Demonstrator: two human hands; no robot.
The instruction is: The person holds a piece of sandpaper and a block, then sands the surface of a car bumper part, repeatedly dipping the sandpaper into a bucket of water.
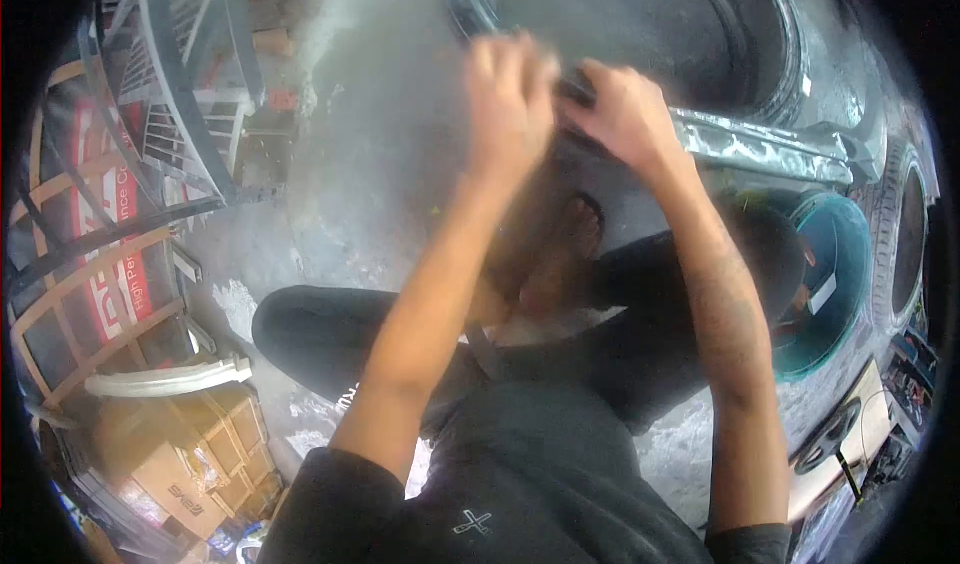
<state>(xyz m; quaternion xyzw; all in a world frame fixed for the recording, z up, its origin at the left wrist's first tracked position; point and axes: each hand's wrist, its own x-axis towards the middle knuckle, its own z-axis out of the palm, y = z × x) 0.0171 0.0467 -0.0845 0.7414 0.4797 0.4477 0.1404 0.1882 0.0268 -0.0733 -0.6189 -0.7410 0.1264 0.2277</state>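
My right hand [625,114] is closed round the end of a dark, bar-like piece [574,88] in front of me. Close to its left, my left hand [507,104] is curled with the knuckles up and blurred by motion; I cannot tell what is in its fingers. From behind my right wrist a long, silvery, shiny strip [765,146] runs off to the right, apparently in line with the dark piece. Just beyond both hands lies a large black tire [785,39] on the floor. My crossed legs and a bare foot [575,229] show below the hands.
Right of my knee stands a green tub [850,294], with another tire [885,244] beside it. At left are a metal frame [160,94], a red-and-white sign [115,234], a white curved piece [170,377] and cardboard boxes [170,489]. The floor is grey concrete [360,154].
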